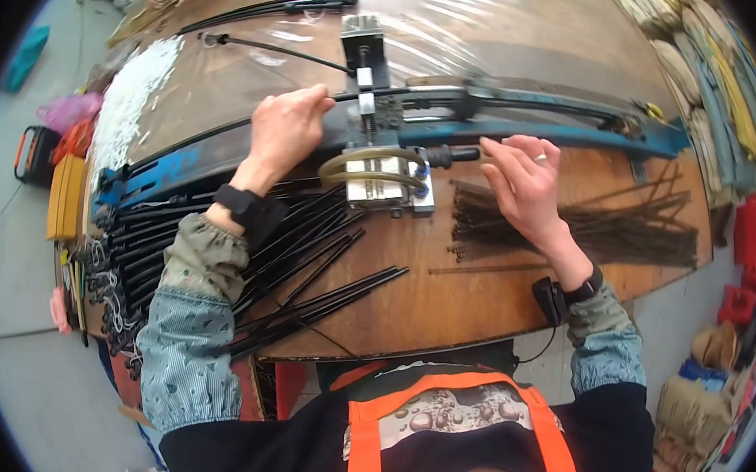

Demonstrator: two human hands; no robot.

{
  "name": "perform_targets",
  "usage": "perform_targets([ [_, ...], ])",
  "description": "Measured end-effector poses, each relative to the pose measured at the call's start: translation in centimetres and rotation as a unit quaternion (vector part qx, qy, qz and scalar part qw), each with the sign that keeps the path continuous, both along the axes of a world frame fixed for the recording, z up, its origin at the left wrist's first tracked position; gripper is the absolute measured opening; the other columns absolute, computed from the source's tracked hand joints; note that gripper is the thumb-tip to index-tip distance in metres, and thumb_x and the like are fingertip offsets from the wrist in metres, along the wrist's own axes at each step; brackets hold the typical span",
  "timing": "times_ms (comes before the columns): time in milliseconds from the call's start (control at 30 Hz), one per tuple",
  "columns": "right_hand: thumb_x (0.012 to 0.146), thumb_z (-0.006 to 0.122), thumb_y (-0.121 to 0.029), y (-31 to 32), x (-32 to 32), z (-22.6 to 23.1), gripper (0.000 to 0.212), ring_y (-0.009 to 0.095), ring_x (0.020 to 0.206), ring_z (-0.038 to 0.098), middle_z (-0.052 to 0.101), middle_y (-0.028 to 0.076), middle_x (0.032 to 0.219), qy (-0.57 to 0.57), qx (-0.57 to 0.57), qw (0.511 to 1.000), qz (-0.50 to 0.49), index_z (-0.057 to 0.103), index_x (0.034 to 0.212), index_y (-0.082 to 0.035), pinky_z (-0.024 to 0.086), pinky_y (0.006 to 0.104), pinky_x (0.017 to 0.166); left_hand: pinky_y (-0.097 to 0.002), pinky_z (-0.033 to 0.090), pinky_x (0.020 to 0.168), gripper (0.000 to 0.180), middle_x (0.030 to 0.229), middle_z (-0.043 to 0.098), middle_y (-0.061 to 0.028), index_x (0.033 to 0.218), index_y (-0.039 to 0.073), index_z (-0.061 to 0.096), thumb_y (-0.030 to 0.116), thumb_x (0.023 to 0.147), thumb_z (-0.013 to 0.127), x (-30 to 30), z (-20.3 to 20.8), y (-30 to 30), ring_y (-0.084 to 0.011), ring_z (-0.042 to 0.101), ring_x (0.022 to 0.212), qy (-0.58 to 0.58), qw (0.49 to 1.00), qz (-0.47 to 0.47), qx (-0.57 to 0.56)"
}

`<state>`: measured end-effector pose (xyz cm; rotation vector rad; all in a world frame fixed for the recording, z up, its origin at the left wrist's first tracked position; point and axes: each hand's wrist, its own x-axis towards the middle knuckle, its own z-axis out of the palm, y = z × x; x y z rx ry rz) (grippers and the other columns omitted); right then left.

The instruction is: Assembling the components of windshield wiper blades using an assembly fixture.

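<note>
My left hand (288, 129) is closed with its fingertips pinched on a long, thin black tube (201, 134). That tube runs toward the clamp (367, 104) of a small metal bench fixture. In front of the clamp sits a silver block (386, 182) with curved olive-coloured hoses. A black knob-like handle (453, 154) sticks out from its right side. Just beyond the handle's end is my right hand (524, 176), its fingers loosely bent and apart, with a ring on one. Nothing shows in it; whether the index fingertip touches the handle I cannot tell.
A blue rail (548, 134) crosses the wooden table (402, 314). Black tubes (307, 233) lie piled at left, and thin brown rods (572, 225) at right. White pieces (132, 100) are heaped far left; more black tubes (280, 8) lie at the back. Fabric bundles (722, 93) line the right side.
</note>
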<state>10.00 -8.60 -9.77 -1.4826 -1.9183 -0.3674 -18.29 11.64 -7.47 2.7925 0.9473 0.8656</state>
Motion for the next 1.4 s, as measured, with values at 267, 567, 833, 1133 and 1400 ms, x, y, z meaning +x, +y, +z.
perform_targets([
  [267,0.088,0.066,-0.005,1.1,-1.1,-1.2,0.024,0.026,0.083,0.060,0.067,0.008,0.091,0.189,-0.110,0.972,0.088,0.066,0.112,-0.003,0.045,0.0344,0.078,-0.0473,0.048,0.065,0.011,0.078,0.064,-0.0140,0.086,0.009,0.058,0.018,0.092,0.059,0.1,-0.2,-0.5,-0.0371,0.063,0.078,0.047,0.998,0.026,0.026],
  [567,0.084,0.071,-0.013,-1.5,-1.6,-0.6,0.021,0.030,0.072,0.057,0.060,0.011,0.081,0.159,-0.235,0.959,0.022,0.063,0.100,-0.002,0.048,0.0374,0.067,-0.0405,0.046,0.064,0.006,0.078,0.062,-0.0064,0.088,0.012,0.059,0.018,0.087,0.062,-0.2,-1.3,0.4,-0.0281,0.062,0.072,0.031,0.987,-0.050,0.149],
  [833,0.075,0.071,-0.010,-8.7,-6.7,-3.6,0.024,0.032,0.079,0.058,0.058,0.012,0.080,-0.072,-0.272,0.952,0.123,0.061,0.096,-0.004,0.047,0.0415,0.062,-0.0417,0.044,0.062,0.005,0.076,0.061,-0.0071,0.087,0.013,0.061,0.018,0.086,0.063,-5.6,1.1,-0.2,-0.0286,0.061,0.071,0.096,0.935,0.088,0.329],
  [1133,0.094,0.060,-0.010,-5.8,-7.4,-3.7,0.014,0.025,0.073,0.063,0.065,0.014,0.080,0.107,-0.289,0.930,0.199,0.068,0.102,-0.002,0.049,0.0340,0.064,-0.0400,0.039,0.067,0.011,0.073,0.055,-0.0023,0.089,0.016,0.063,0.026,0.088,0.064,-6.3,-7.0,-23.9,-0.0255,0.058,0.069,0.109,0.970,0.209,-0.062],
  [1400,0.098,0.060,-0.016,-6.9,-7.0,-4.1,0.024,0.005,0.068,0.051,0.055,0.002,0.067,0.307,-0.466,0.818,0.139,0.067,0.111,0.003,0.042,0.0222,0.064,-0.0379,0.049,0.061,0.017,0.075,0.054,-0.0022,0.101,0.017,0.065,0.029,0.088,0.065,-5.1,-4.9,-24.8,-0.0237,0.061,0.071,0.077,0.986,0.108,-0.100],
])
